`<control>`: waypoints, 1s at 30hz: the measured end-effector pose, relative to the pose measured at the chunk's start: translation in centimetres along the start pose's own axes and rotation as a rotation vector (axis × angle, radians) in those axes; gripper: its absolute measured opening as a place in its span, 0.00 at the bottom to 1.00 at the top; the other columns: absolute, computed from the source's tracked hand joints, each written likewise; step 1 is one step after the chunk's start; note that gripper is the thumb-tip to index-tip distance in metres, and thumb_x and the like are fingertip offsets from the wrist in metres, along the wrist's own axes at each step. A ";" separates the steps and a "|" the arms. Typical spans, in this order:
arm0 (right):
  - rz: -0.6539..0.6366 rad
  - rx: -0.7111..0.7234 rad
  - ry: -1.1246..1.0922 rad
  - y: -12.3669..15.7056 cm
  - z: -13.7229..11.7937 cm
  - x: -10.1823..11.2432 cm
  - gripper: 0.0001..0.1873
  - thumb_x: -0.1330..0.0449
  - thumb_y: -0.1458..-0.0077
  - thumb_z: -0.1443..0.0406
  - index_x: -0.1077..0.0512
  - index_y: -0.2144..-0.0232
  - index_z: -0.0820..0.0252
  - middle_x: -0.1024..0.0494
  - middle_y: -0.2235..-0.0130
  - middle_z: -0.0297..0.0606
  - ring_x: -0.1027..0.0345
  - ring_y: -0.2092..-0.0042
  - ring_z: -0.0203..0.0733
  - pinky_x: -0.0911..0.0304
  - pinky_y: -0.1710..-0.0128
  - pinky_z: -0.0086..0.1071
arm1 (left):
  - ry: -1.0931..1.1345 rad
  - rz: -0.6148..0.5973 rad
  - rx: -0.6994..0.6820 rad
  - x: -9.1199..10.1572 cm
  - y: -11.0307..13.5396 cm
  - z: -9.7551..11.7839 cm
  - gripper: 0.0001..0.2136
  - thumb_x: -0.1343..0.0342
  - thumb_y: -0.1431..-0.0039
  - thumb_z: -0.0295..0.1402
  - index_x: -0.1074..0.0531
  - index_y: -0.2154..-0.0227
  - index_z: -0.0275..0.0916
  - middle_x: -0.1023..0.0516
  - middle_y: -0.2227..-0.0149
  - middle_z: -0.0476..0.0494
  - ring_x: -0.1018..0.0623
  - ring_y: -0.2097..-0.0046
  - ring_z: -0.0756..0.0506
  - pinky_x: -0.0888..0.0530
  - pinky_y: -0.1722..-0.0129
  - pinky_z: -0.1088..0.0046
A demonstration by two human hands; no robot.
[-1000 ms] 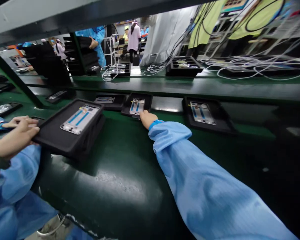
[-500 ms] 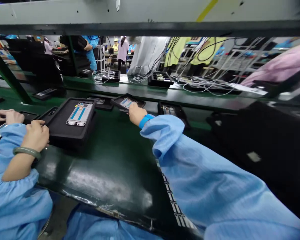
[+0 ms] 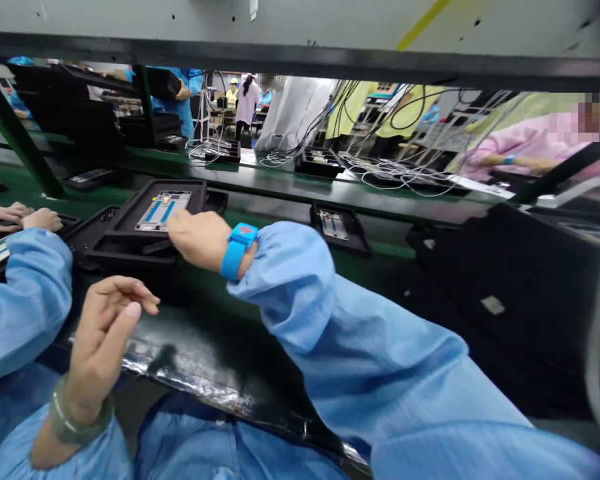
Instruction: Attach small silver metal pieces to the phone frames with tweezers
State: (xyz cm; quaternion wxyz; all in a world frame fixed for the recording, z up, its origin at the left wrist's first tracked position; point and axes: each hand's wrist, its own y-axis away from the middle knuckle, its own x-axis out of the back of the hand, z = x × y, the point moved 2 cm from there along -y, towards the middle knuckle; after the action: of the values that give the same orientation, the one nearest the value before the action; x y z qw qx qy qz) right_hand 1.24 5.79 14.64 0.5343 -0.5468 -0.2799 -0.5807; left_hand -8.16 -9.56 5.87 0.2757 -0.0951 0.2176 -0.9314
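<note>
My right hand [image 3: 200, 239], with a blue wrist strap, grips the near right edge of a black tray [image 3: 130, 213]. A silver phone frame [image 3: 153, 219] with blue strips lies in this tray, its right end partly hidden by my fingers. The tray sits on or just over a stack of black trays [image 3: 130, 257]; I cannot tell whether it rests fully. My left hand [image 3: 103, 330], with a green bangle, is raised in front of the stack near the bench edge, fingers loosely curled and apart, holding nothing.
Another black tray [image 3: 363, 243] with a phone frame lies to the right. Dark sheets or panels [image 3: 510, 307] fill the right side. A co-worker's hands [image 3: 23, 219] are at the left. White cables [image 3: 405, 170] lie behind, and a grey beam [image 3: 300, 30] crosses overhead.
My right hand has moved left with the tray, from the back of the bench to the stack. My left hand has let go of the stack and drawn back toward me.
</note>
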 end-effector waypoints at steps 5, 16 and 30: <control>0.018 -0.013 -0.058 -0.1 -0.9 -0.2 0.14 0.55 0.37 0.65 0.33 0.56 0.66 0.30 0.54 0.48 0.29 0.62 0.44 0.38 0.71 0.33 | 0.156 -0.186 -0.055 -3.3 1.2 1.9 0.10 0.50 0.41 0.28 0.36 0.56 0.44 0.34 0.66 0.50 0.28 0.64 0.50 0.27 0.55 0.64; -0.545 -0.969 0.169 18.5 21.4 -8.1 0.19 0.43 0.42 0.62 0.32 0.53 0.71 0.33 0.49 0.59 0.32 0.52 0.57 0.36 0.56 0.46 | 0.311 -0.365 0.126 -5.6 1.6 -1.2 0.08 0.51 0.41 0.27 0.35 0.60 0.45 0.41 0.73 0.52 0.33 0.68 0.51 0.32 0.45 0.55; -0.529 -1.010 0.159 25.0 24.9 -13.5 0.17 0.51 0.37 0.64 0.38 0.47 0.65 0.33 0.48 0.49 0.31 0.55 0.45 0.34 0.59 0.39 | 0.172 -0.427 0.198 -10.5 2.1 -2.7 0.10 0.48 0.42 0.28 0.35 0.58 0.47 0.37 0.72 0.53 0.31 0.67 0.50 0.33 0.43 0.58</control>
State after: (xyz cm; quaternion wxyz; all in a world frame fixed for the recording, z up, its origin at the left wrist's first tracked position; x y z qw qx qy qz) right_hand 30.49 25.90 1.68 0.0625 -0.6003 -0.0542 -0.7955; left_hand 0.73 -4.35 1.95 0.0613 -0.0315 0.1229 -0.9900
